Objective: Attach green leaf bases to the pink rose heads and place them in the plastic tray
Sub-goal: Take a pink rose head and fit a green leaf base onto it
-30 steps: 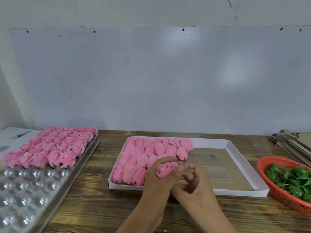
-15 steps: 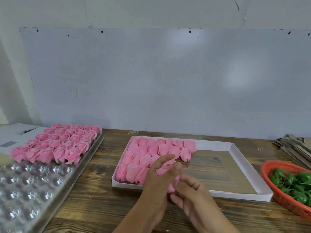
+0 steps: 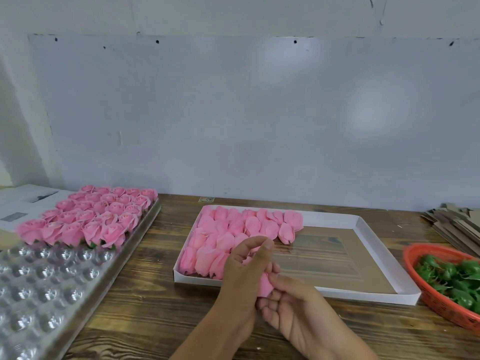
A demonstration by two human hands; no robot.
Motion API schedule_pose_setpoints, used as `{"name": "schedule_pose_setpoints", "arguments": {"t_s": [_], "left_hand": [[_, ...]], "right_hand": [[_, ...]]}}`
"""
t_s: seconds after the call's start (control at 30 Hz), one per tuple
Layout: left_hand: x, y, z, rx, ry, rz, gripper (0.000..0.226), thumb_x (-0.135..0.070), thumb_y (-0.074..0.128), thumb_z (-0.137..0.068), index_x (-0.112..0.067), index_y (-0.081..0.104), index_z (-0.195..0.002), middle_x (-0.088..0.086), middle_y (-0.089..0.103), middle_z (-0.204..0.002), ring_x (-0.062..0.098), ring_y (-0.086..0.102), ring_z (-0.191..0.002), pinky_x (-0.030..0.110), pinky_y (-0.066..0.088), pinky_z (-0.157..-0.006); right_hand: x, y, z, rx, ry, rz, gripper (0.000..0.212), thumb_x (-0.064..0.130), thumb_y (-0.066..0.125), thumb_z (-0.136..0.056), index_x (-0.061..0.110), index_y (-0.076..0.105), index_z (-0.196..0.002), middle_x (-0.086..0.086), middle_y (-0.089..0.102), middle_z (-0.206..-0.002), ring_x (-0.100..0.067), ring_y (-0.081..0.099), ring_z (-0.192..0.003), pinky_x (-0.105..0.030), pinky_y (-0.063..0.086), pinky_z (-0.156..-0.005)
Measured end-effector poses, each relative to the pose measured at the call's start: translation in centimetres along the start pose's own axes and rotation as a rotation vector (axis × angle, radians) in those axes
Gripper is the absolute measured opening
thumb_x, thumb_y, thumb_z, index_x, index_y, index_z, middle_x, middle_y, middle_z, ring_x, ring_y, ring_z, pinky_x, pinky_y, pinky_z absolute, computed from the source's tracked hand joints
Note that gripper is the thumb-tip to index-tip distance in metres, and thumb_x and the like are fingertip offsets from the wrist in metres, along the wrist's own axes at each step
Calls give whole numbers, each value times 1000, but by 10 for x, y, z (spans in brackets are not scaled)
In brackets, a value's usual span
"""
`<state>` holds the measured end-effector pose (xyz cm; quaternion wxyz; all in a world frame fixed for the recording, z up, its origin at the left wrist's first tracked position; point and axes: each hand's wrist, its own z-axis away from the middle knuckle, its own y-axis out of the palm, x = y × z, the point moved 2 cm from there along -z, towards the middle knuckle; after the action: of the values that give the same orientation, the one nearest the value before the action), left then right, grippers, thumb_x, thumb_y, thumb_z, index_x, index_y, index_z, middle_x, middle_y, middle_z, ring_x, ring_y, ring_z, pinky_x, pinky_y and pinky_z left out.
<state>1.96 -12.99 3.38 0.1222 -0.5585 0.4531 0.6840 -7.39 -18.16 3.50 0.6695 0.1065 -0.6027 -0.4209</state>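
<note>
Over the table's near edge, both hands meet on one pink rose head, in front of the white box.

Head view: left hand [image 3: 245, 271] curls round the rose head [image 3: 266, 283], hiding most of it; only a pink lower part shows between the palms, long axis roughly upright, tip hidden under the fingers. Right hand [image 3: 293, 302] cups from below, thumb and fingers pinching the bloom's base; whether a leaf base is on it cannot be told. White box [image 3: 363, 222]: loose rose heads [image 3: 233, 232] lie on their sides at its left end, right part bare. Plastic tray [image 3: 39, 289] at left, cut by the frame, finished roses [image 3: 91, 216] upright in far rows, near cups unfilled. Red basket [image 3: 426, 294] of green leaf bases [image 3: 452, 276] at right, cropped. Bare wood [image 3: 155, 302] between tray and hands.
</note>
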Motion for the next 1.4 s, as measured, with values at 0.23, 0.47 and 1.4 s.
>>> {"name": "schedule_pose_setpoints", "arguments": {"t_s": [0.23,0.47,1.4], "left_hand": [[0,-6,-3,1,41,-10,29,-48,87,-68,-30,76,-88,2,59,-62,16,59,-63,32,56,-67],[5,-10,-8,-176,-10,112,23,-32,70,-86,-15,67,-101,6,56,-61,16,57,-53,32,53,-51],[3,-1,-1,-214,108,-112,26,-26,60,-98,-29,71,-75,-3,60,-67,11,61,-65,30,56,-71]], "right_hand": [[1,2,2,-22,115,57,31,24,62,-88,-2,76,-83,-21,64,-71,-23,63,-53,-27,55,-47],[-8,-8,-2,-336,-455,889,30,25,81,-75,25,66,-101,3,75,-84,-12,70,-74,-29,59,-74],[-10,-4,1,-379,-633,849,27,5,77,-79,28,72,-92,-2,74,-85,-18,69,-71,-26,58,-69]]}}
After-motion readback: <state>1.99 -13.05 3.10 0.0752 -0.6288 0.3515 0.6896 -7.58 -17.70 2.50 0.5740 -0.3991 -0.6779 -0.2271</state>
